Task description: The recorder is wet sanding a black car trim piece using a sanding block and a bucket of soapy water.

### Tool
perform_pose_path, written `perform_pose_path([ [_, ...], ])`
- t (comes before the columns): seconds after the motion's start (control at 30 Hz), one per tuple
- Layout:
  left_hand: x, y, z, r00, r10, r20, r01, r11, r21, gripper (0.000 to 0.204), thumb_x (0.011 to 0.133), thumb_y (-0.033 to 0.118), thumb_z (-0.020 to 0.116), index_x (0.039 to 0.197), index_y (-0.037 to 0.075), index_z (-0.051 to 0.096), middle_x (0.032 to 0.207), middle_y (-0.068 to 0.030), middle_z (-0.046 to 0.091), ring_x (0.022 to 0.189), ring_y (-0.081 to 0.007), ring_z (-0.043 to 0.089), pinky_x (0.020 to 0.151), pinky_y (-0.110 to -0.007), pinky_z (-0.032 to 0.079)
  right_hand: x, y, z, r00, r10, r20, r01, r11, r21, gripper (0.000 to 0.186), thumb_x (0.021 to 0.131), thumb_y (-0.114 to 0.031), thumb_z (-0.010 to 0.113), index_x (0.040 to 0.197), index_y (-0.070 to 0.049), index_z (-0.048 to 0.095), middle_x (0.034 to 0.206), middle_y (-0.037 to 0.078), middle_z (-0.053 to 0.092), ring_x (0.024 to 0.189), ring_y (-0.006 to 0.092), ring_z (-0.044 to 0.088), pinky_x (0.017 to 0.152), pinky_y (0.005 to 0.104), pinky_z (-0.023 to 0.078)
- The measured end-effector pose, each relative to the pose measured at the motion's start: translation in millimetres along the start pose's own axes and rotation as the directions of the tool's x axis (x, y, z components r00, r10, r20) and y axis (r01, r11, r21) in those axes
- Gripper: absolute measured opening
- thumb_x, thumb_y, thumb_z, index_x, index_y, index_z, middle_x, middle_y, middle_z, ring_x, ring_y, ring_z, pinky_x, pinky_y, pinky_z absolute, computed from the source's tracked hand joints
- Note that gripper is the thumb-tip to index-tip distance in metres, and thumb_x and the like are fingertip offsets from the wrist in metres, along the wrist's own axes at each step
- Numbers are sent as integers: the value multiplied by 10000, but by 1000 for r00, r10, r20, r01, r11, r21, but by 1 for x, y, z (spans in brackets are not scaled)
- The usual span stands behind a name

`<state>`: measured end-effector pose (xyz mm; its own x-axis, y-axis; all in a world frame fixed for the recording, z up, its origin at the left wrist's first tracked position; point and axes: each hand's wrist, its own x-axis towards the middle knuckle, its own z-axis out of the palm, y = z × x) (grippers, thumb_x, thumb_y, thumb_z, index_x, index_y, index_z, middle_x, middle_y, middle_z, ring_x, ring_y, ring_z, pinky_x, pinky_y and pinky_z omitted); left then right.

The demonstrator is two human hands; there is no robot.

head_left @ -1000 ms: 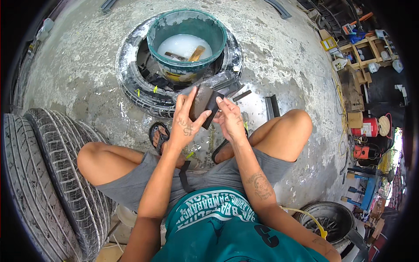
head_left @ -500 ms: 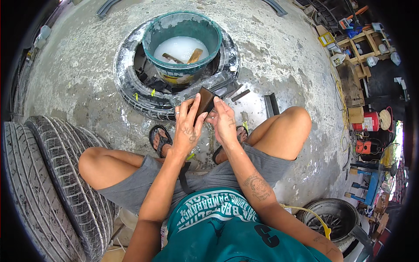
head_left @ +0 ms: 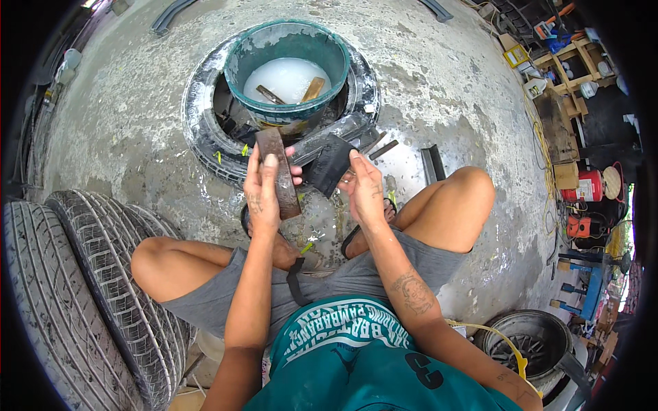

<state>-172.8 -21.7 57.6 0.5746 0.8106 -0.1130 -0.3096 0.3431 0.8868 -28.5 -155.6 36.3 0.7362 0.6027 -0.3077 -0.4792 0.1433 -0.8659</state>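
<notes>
A flat, rust-brown rectangular block [head_left: 279, 172] was held upright in the left hand [head_left: 262, 198], the fingers wrapped behind it and the thumb laid along its front face, so that the block rose above the knuckles and its lower end sat against the palm. A black, roughly square piece of rubber sheet [head_left: 329, 163] was gripped by the right hand [head_left: 365, 192], pinched at its right edge between thumb and fingers, with most of the sheet hanging out to the left of that hand. The block and the rubber piece were held just beside each other, the fingertips of the left hand showing between them; whether the two things touched could not be told.

Both hands were raised above the wet grey concrete floor [head_left: 445, 89], between the bent knees of the seated person. Directly beyond the hands a worn black tyre [head_left: 205, 123] lay flat on the floor, and inside its ring a teal plastic bucket [head_left: 288, 41] stood, filled with milky white liquid in which a brown wooden stick [head_left: 313, 89] and a dark bar were resting. A long grey rubber strip [head_left: 332, 133] was laid across the near edge of the tyre, just beyond the rubber piece. Two treaded tyres [head_left: 75, 288] were stacked at the person's left, and a dark metal wheel rim [head_left: 534, 339] lay at the right.
</notes>
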Motion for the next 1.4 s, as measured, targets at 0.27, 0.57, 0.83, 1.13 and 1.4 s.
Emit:
perform_pose_path([
  [0.27,1,2,-4,994,-55,89,38,983,182,547,1023,178,759,1485,-2,527,1031,-71,697,767,-143,693,712,-320,601,-12,-12,17,1000,28,9,-28,1000,-2,373,1168,-361,555,1208,-41,742,989,16,771,783,79,689,712,265,589],
  [0.57,-8,-9,5,871,268,411,-490,540,685,876,924,119,759,1687,3,345,1555,-269,421,1406,-430,513,1199,-486,430,-8,7,16,998,44,50,-42,998,-39,373,1159,-397,576,1159,-66,748,885,-25,706,740,47,639,687,243,568],
  [0.83,-10,-14,4,865,218,452,-476,642,601,986,893,124,755,1748,52,268,1613,-269,390,1468,-443,478,1232,-500,399,-30,-8,34,995,-19,95,29,994,-104,449,1174,-364,560,1344,23,712,1072,26,737,896,89,693,793,269,606],
  [1.13,-12,-11,6,853,250,458,-500,643,580,1008,870,115,743,1751,48,259,1538,-255,482,1389,-421,539,1201,-488,425,-41,-17,38,986,-78,148,108,972,-209,485,1195,-322,525,1537,8,622,1221,61,752,1044,104,686,886,286,612],
  [1.4,-12,-10,7,847,241,474,-497,675,545,999,871,102,730,1750,39,259,1503,-243,507,1357,-407,558,1181,-484,438,-40,-10,35,982,-79,171,87,995,-38,463,1185,-310,549,1494,19,652,1248,76,753,1061,107,702,911,283,616],
])
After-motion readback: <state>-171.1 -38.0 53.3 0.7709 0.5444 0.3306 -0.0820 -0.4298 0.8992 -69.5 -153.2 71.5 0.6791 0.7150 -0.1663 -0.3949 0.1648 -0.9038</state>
